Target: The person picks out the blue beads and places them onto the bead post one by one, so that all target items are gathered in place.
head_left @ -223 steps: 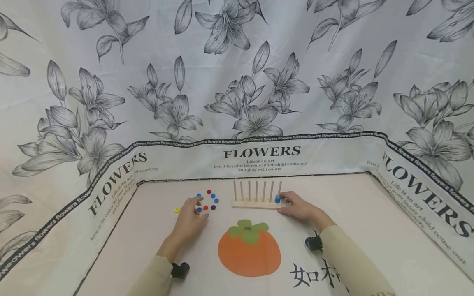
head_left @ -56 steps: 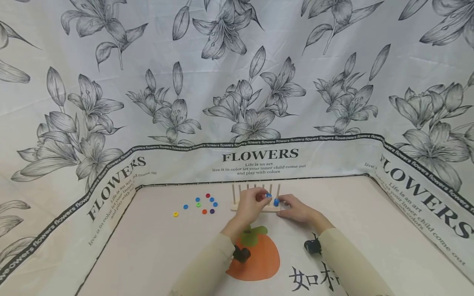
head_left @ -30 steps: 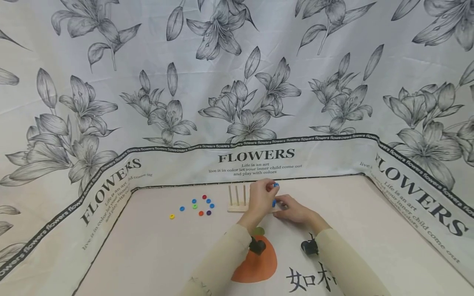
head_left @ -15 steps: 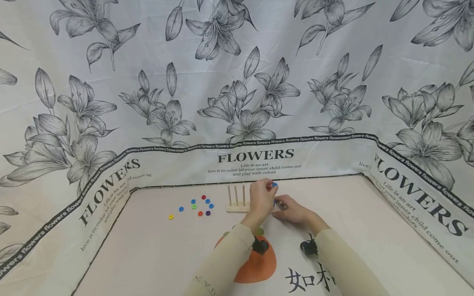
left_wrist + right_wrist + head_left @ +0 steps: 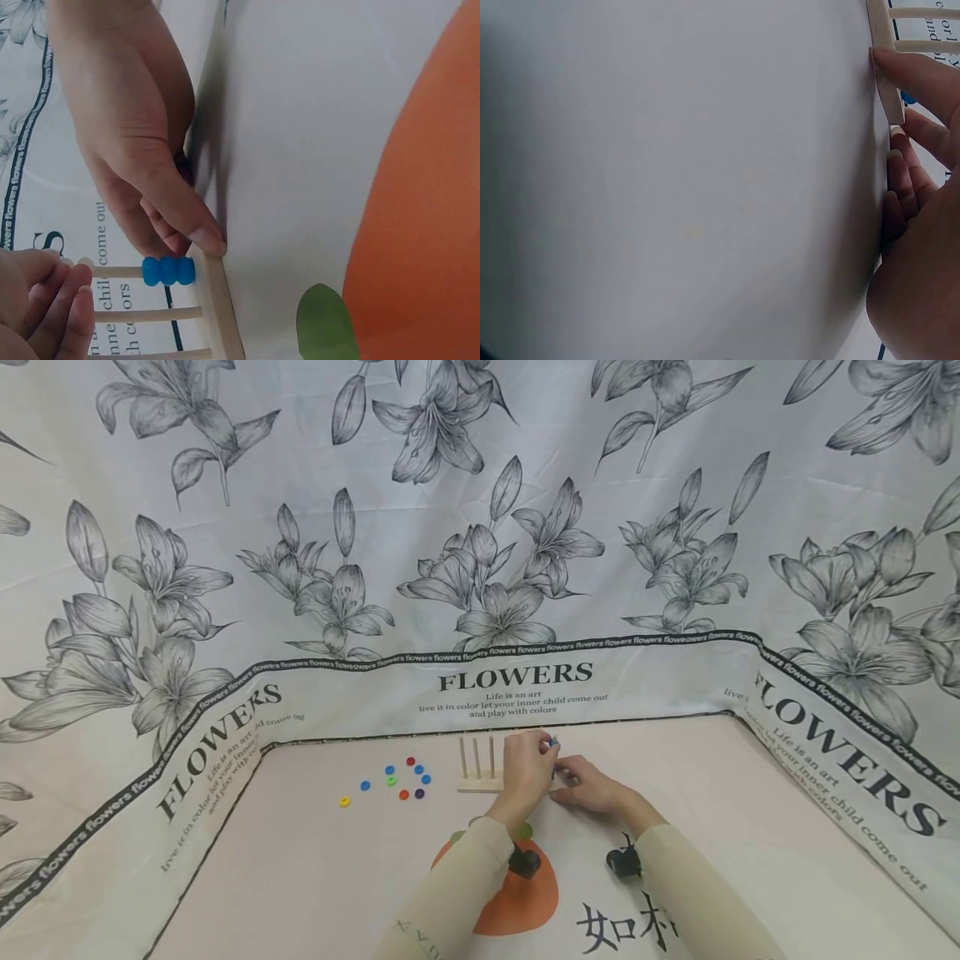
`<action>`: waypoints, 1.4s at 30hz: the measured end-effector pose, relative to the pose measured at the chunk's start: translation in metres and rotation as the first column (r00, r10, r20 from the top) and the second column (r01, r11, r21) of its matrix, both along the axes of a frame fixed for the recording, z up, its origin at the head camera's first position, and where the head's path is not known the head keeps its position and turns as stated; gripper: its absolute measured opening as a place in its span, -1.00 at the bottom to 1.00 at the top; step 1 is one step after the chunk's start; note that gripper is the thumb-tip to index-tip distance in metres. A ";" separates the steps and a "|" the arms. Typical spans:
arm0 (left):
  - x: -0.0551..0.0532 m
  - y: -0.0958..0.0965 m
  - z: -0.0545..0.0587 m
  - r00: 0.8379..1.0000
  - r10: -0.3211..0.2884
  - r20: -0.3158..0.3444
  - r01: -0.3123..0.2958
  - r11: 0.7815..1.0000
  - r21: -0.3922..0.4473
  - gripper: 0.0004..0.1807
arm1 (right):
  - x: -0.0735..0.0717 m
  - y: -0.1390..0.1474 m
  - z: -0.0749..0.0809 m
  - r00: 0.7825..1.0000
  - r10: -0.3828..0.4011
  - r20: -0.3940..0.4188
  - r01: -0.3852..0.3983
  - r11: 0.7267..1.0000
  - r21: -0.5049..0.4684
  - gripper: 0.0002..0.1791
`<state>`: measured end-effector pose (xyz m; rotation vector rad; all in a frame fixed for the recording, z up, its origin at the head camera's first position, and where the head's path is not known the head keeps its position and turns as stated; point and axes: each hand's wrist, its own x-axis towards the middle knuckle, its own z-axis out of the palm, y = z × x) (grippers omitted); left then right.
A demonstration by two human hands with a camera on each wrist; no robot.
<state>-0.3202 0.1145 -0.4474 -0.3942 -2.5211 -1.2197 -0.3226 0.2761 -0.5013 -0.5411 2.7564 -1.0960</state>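
A wooden rack of upright pegs has its base on the table, partly hidden behind my left hand. That hand pinches a small blue bead at the top of the rightmost peg; in the left wrist view the fingers cover the bead. Lower on this peg sit stacked blue beads, down against the base. My right hand grips the rack's right end, and in the right wrist view its thumb lies on the front of the base.
Left of the rack several loose beads lie on the table: yellow, green, dark red, orange-red, purple and some blue ones. A printed persimmon marks the cloth. Flowered fabric encloses the table.
My left hand has gone from the loose beads to the rack with a blue bead, reached the end peg's top, and dipped slightly since half a second ago. My right hand stays at the rack's end.
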 end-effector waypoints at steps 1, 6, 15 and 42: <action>0.000 0.000 0.000 1.000 0.000 -0.001 0.000 1.000 -0.010 -0.85 | 0.000 0.000 0.000 1.000 -0.007 0.006 0.007 1.000 0.005 -0.27; 0.000 -0.002 -0.002 1.000 -0.009 0.005 0.010 0.999 -0.038 -0.84 | -0.003 0.001 -0.004 0.999 -0.041 0.036 0.040 0.999 0.017 -0.25; 0.000 -0.001 -0.010 1.000 -0.020 0.013 0.021 0.998 -0.067 -0.85 | -0.002 0.002 -0.006 0.998 -0.048 0.028 0.048 0.999 -0.004 -0.26; 0.003 -0.001 -0.036 0.999 0.001 0.054 0.002 0.998 -0.055 -0.89 | 0.006 -0.003 0.008 0.994 -0.078 0.070 0.076 0.997 0.034 -0.31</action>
